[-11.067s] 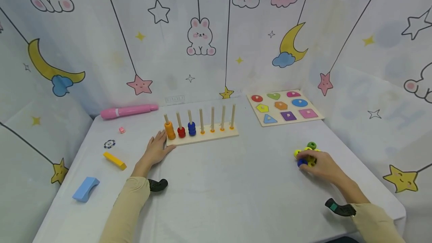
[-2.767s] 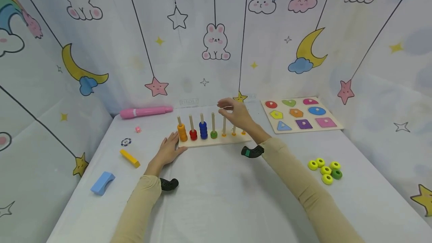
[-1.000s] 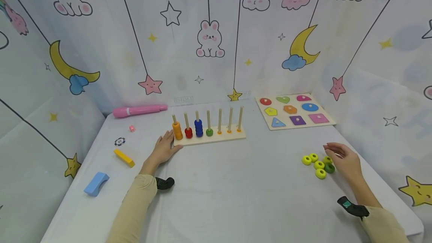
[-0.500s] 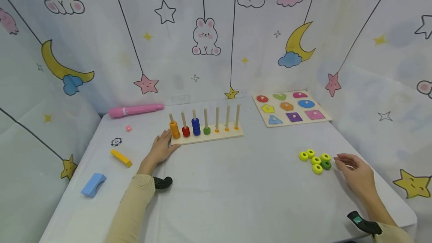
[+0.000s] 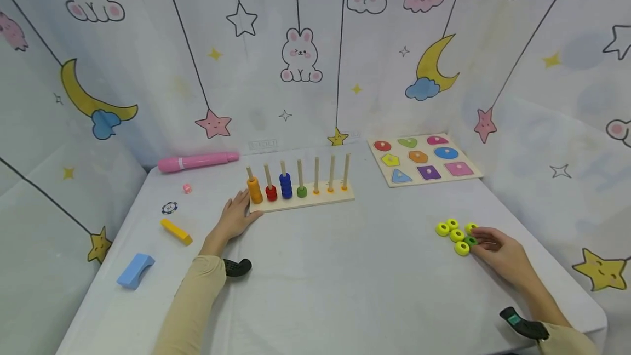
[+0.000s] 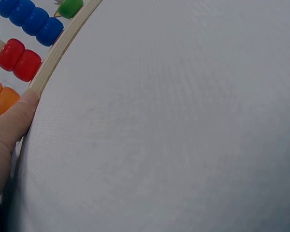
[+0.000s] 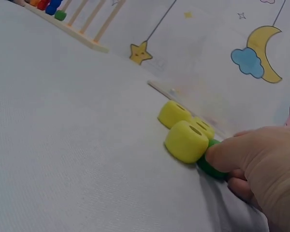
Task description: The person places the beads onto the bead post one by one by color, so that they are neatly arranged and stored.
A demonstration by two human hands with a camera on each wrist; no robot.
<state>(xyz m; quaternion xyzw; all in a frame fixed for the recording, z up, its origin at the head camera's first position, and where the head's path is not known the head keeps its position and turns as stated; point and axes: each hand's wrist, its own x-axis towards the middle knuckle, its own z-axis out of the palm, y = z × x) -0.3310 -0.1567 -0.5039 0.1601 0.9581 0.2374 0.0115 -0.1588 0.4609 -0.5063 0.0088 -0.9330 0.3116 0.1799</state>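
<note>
Right hand (image 5: 503, 253) pinches green bead (image 5: 472, 241); left hand (image 5: 231, 221) touches peg board (image 5: 300, 201).

Wore long beige sleeves (image 5: 189, 305) on both arms, cuffs ending just short of the wrists. Carried a small black device (image 5: 237, 267) strapped under the left wrist, and a matching black one (image 5: 523, 324) with a green mark at the right wrist. Bare-handed, no rings.

Peg rack (image 5: 300, 201) mid-table; shape puzzle (image 5: 424, 159) behind-R; loose beads (image 5: 455, 233) front-R.
</note>
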